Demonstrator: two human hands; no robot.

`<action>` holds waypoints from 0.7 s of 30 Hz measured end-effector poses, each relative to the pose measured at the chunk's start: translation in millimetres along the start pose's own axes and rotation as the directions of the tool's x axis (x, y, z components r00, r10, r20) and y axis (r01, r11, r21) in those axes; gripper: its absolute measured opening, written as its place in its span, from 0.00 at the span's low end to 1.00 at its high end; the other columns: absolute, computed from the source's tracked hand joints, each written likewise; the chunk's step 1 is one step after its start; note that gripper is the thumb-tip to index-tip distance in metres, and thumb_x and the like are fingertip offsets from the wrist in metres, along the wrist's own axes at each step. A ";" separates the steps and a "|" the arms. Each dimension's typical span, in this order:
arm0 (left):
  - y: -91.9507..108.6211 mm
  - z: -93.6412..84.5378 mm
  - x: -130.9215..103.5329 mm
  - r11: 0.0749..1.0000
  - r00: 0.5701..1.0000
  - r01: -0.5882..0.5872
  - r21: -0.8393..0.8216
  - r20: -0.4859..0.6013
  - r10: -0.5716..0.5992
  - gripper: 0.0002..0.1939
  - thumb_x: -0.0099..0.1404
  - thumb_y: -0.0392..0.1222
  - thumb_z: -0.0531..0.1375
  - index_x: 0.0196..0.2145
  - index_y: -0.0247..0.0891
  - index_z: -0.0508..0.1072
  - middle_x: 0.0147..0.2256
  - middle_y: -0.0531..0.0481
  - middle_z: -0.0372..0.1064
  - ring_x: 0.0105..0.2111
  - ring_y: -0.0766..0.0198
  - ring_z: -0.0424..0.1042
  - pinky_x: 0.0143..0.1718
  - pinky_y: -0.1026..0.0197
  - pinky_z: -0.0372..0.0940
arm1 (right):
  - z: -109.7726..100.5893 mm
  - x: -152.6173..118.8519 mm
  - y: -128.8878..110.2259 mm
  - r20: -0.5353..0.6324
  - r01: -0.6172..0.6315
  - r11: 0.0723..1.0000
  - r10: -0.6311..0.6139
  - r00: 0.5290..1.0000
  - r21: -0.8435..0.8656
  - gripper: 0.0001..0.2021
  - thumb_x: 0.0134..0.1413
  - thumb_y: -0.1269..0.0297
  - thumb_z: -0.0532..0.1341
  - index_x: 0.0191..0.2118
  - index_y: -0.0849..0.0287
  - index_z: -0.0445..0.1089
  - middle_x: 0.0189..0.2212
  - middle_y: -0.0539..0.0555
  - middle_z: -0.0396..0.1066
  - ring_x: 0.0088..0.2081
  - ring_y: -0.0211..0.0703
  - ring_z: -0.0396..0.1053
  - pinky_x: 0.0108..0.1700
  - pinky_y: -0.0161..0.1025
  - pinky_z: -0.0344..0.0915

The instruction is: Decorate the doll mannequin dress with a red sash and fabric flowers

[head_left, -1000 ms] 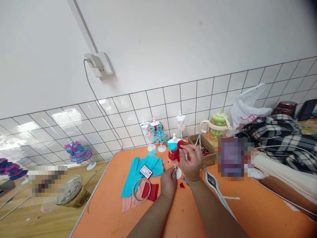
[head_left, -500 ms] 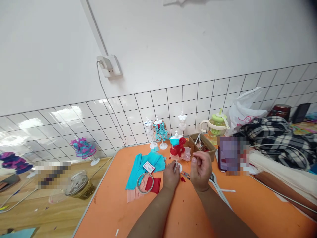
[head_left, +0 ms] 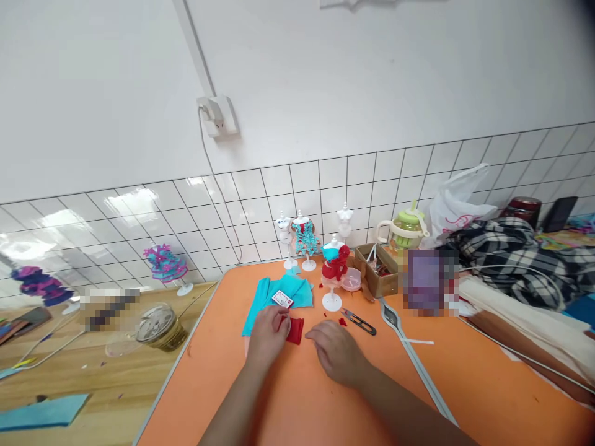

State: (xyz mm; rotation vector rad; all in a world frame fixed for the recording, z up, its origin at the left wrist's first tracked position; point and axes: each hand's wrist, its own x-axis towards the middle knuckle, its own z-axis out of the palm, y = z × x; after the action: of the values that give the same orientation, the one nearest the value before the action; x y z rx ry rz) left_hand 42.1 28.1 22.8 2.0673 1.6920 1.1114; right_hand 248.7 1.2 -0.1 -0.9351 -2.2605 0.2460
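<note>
My left hand [head_left: 267, 337] is curled over a pale ring-shaped roll [head_left: 287, 326], mostly hidden under its fingers. Beside it lies a folded piece of red cloth [head_left: 295, 332]. To the right of this cloth, my right hand [head_left: 338, 353] is low over the table, its fingers loosely bent and pointing left, with nothing visible in them. Turquoise cloth [head_left: 297, 288] with a small white-and-red card [head_left: 282, 299] on it lies beyond my left hand. A small white dress-form stand [head_left: 331, 301] carries a turquoise and red ruffled dress [head_left: 333, 266]. Thread snips [head_left: 359, 321] lie beyond my right hand.
Behind stand more mini dress forms [head_left: 344, 220], one with a turquoise ruffled dress [head_left: 305, 238]. A pink dish [head_left: 352, 280], a cardboard box [head_left: 387, 282] and a green-lidded jug [head_left: 409, 228] are at the back right. A lidded cup [head_left: 162, 328] stands on the wooden table at left.
My left hand has left the dress-form stand and moved left onto the ring-shaped roll. My right hand has come down and left from its raised pinch, uncovering the snips. The view has shifted slightly.
</note>
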 end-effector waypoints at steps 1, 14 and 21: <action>-9.6 -11.3 -7.6 0.996 0.998 -0.040 0.083 0.057 0.035 0.09 0.59 0.39 0.56 0.37 0.43 0.73 0.40 0.48 0.70 0.42 0.57 0.68 0.44 0.54 0.62 | 7.1 5.5 -4.8 0.086 -0.004 1.000 0.005 0.996 -0.008 0.23 0.53 0.74 0.50 0.56 0.56 0.60 0.51 0.56 0.66 0.52 0.45 0.59 0.53 0.43 0.55; -44.6 -24.9 -13.9 0.965 0.989 -0.029 0.262 0.150 -0.011 0.13 0.63 0.45 0.52 0.32 0.42 0.76 0.35 0.47 0.75 0.39 0.55 0.70 0.45 0.52 0.58 | 14.7 17.5 -15.8 0.302 -0.204 0.895 0.337 0.892 -0.396 0.10 0.57 0.70 0.52 0.35 0.59 0.70 0.34 0.58 0.72 0.37 0.48 0.67 0.38 0.42 0.57; -47.7 -21.8 -17.7 0.978 0.983 -0.002 0.206 0.179 -0.036 0.13 0.63 0.45 0.52 0.31 0.41 0.75 0.35 0.48 0.73 0.38 0.55 0.70 0.40 0.55 0.62 | -13.9 -5.9 -20.9 0.203 -0.514 0.857 0.509 0.837 -0.028 0.07 0.52 0.67 0.56 0.33 0.54 0.71 0.31 0.50 0.73 0.32 0.41 0.68 0.31 0.34 0.54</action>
State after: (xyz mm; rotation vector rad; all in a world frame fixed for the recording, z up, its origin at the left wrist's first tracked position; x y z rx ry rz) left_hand -8.2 20.1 1.2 2.1946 1.7942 0.7416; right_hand 249.2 -19.0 15.8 -1.5561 -2.1307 0.6339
